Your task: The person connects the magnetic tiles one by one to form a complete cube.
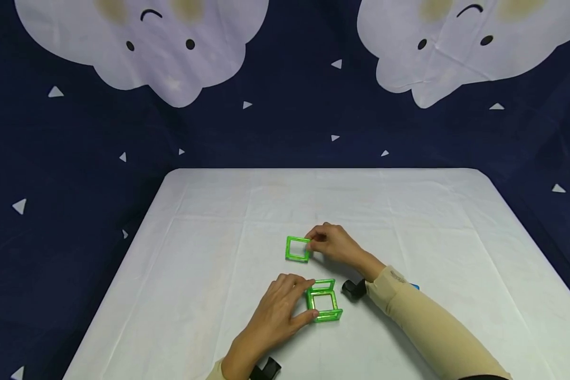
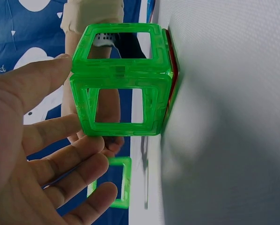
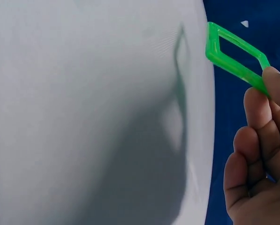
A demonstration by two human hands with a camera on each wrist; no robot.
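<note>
My right hand [image 1: 336, 245] pinches one edge of a green square magnetic tile [image 1: 297, 259] between thumb and fingers. In the right wrist view that open-framed tile [image 3: 236, 68] is held up off the white surface. Lower in the head view, my left hand [image 1: 276, 307] holds a part-built box of green magnetic tiles [image 1: 328, 315] by its left side, index finger at the far wall and thumb at the near one. The left wrist view shows thumb and index at the edges of this box [image 2: 120, 71], its other fingers spread loosely. A red-edged piece [image 2: 171, 70] lies along its base.
A white cloth-covered table [image 1: 209, 211] spreads around both hands. A bit of something blue [image 1: 415, 286] shows from behind the right sleeve [image 1: 423, 322]. Behind the table hangs a dark blue curtain [image 1: 285, 137] with clouds and small triangles.
</note>
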